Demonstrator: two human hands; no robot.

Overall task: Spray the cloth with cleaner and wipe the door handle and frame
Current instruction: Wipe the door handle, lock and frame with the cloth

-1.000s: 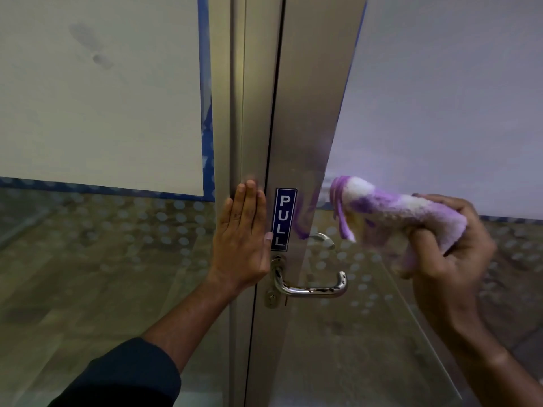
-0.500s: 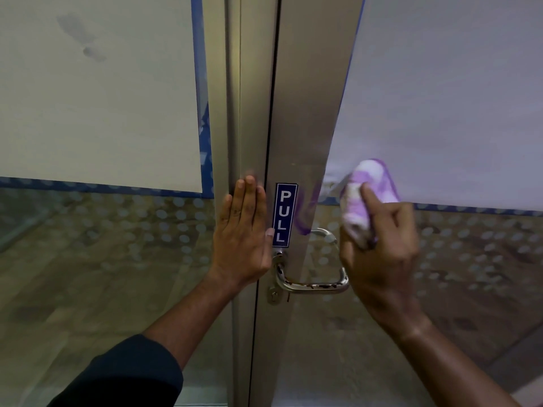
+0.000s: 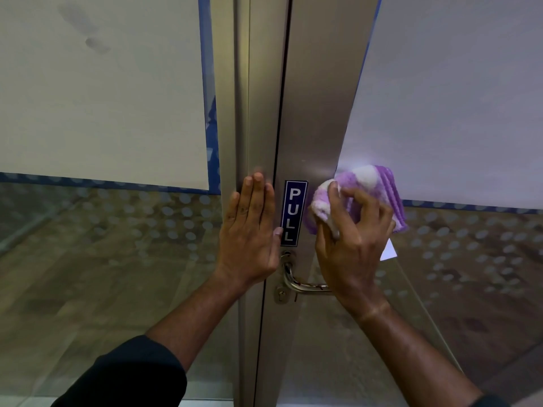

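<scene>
A purple and white cloth is bunched in my right hand, pressed against the metal door frame just right of the blue PULL sign. Below the sign, the chrome lever handle shows partly, its right end hidden behind my right hand. My left hand lies flat with fingers together on the fixed frame post, left of the door gap. No spray bottle is in view.
Frosted glass panels with blue borders flank the frame at left and right. Below them the glass is clear with a dot pattern, showing a wooden floor behind. A keyhole sits under the handle.
My right hand has carried the cloth left and up, from out beside the handle onto the door frame next to the PULL sign. My left hand has stayed flat on the post.
</scene>
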